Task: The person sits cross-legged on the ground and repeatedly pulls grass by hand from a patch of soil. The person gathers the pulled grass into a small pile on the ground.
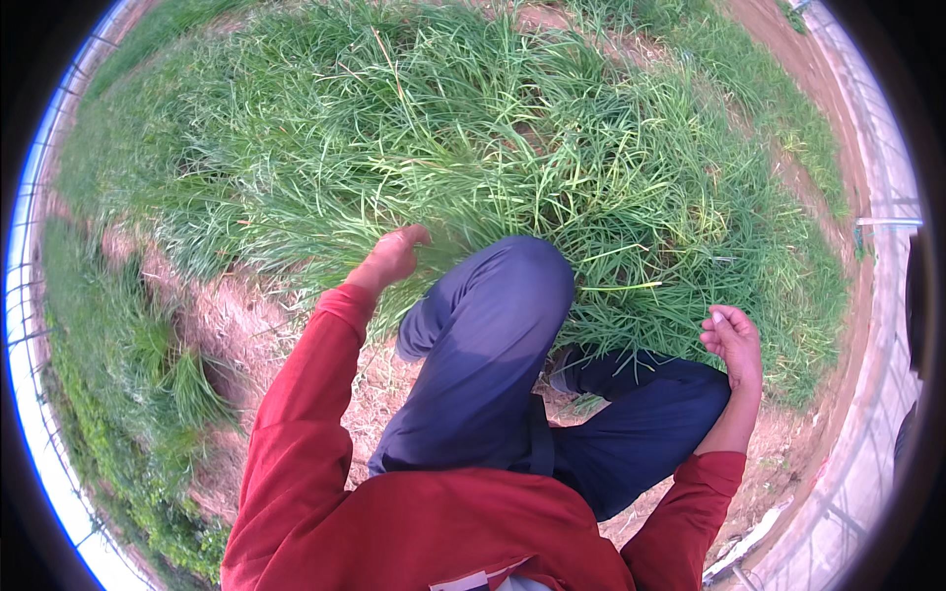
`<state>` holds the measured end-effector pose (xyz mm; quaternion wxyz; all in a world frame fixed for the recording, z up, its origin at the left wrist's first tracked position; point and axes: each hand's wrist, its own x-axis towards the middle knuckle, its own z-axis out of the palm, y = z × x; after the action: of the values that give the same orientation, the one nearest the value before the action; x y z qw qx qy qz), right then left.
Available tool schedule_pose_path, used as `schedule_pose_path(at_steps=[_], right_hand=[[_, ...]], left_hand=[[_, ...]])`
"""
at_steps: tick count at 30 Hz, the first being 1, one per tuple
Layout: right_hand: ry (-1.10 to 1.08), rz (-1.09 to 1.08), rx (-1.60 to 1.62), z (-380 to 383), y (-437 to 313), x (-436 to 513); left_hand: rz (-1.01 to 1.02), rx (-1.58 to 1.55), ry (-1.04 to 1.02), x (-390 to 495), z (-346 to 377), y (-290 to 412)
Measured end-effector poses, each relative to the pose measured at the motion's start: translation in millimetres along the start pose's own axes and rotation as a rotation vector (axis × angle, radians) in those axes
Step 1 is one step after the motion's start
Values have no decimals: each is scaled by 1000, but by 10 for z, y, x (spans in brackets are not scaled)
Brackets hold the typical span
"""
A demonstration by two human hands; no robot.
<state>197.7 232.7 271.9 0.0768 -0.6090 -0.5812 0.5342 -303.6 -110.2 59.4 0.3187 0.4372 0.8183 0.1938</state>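
Observation:
My left hand [392, 258] is curled among the long, narrow leaves of a dense grass-like crop [355, 162], just left of my raised knee. Blurred green blades lie around its fingers; whether they are gripped cannot be made out. On the other side, my right hand [732, 341] is above the leaves beside my lower knee. Its fingers are curled in, the thumb resting near them, and nothing shows in its grasp. A pale yellow-green stalk [621, 287] lies across the leaves between my knees and the right-hand foliage.
My legs in dark blue trousers [488, 354] are bent over bare, straw-strewn soil [259, 325]. Another green strip with a loose tuft [194, 384] runs along the left. At the right, a dirt edge meets a pale paved strip [879, 310] with a thin pipe [887, 221].

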Motion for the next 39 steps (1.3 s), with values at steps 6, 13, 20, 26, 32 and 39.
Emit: schedule_pose_path(at_steps=[6,13,20,26,32,39], right_hand=[[-2,3,-9,14,-14,-2],[3,2,-15,17,-15,-5],[9,16,-38,-9,23,-17],[14,21,-42,-17,46,-18],[10,3,-82,10,15,-17],[-10,-59,-108,141,-76,-10]], left_hand=[[52,-50,42,-20,97,-128],[58,-24,81,-23,217,-193],[-267,-402,157,2,-10,181],[-338,-959,146,163,-306,626],[-325,-831,100,20,-501,756],[-298,-793,-93,-1311,-1038,688]])
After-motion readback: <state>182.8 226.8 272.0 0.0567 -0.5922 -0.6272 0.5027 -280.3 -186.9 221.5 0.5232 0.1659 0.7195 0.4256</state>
